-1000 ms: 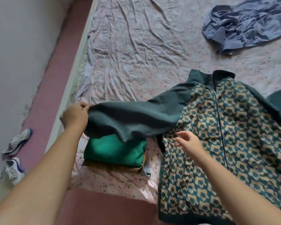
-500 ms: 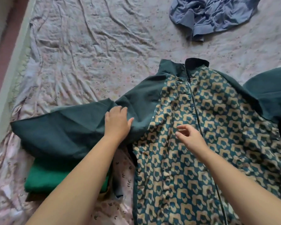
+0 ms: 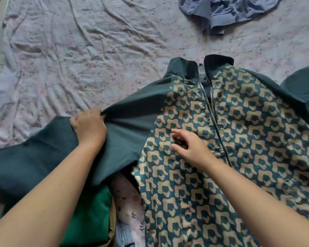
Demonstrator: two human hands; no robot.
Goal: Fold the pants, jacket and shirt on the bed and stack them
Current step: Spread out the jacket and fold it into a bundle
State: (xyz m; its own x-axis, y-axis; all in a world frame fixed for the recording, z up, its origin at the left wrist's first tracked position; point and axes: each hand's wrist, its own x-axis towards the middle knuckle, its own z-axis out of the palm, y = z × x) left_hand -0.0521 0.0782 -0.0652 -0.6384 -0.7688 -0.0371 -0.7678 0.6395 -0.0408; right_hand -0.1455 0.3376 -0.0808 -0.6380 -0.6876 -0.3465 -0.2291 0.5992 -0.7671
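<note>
The jacket (image 3: 239, 148) is matt woven cloth. Its printed front looks slightly coarse, and its plain dark green sleeve (image 3: 132, 125) is smoother and bunched into soft folds. Its zipper (image 3: 213, 111) has silvery metal teeth with a dull shine. Under the jacket, the bed sheet (image 3: 70, 56) is thin, creased, matt printed cloth. Beyond the jacket's collar, the blue shirt (image 3: 230, 9) is soft crumpled cloth with a faint sheen.

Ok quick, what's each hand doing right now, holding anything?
Left hand: closed, grip bunching the dark green sleeve of the jacket.
Right hand: open, fingers loosely spread over the jacket's patterned front, holding nothing.
</note>
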